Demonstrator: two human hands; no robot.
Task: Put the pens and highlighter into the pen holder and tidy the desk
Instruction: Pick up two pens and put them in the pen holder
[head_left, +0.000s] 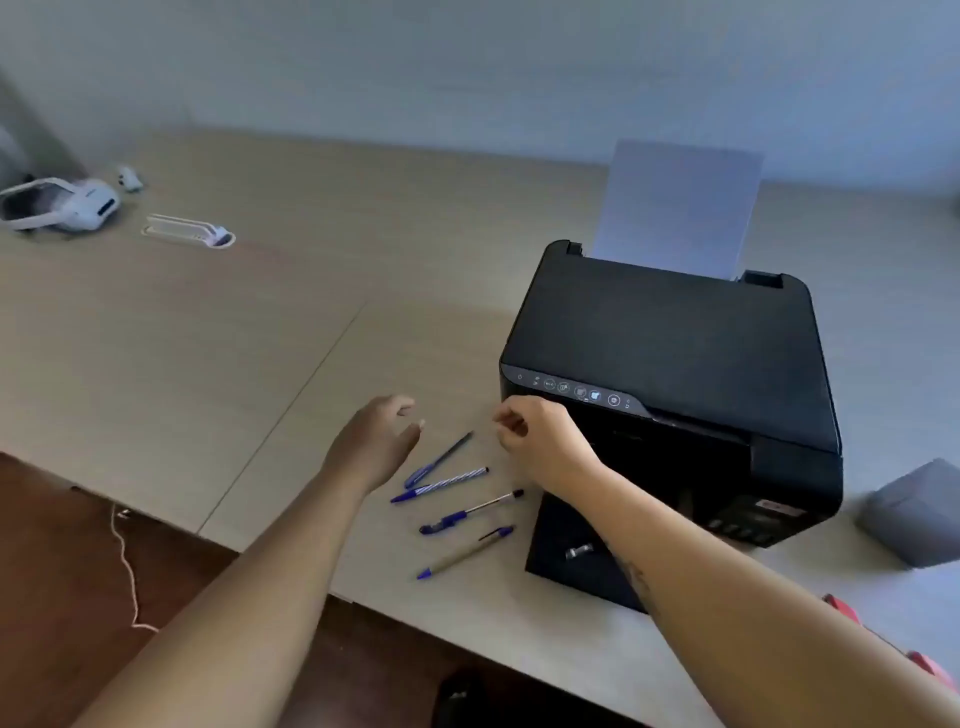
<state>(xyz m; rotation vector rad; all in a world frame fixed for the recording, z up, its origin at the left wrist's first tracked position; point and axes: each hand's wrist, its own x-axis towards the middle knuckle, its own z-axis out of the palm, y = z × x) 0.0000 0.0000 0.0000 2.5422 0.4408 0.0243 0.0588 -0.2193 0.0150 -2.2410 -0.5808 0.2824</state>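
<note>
Several pens lie on the beige desk (260, 338) between my hands: a dark blue pen (439, 460), a blue-and-white striped pen (441, 484), a clear pen with a blue grip (470, 512) and a tan pen with blue ends (465, 552). My left hand (379, 441) hovers just left of the top pens, fingers apart and empty. My right hand (535, 436) is just right of them, in front of the printer, with fingers curled and nothing visible in them. No pen holder or highlighter is in view.
A black printer (670, 353) with paper in its rear tray stands right of the pens, its output tray (576, 551) extended. A grey box (914, 514) sits far right, red items (930, 662) at the lower right, white devices (67, 202) and a white stand (187, 231) far left.
</note>
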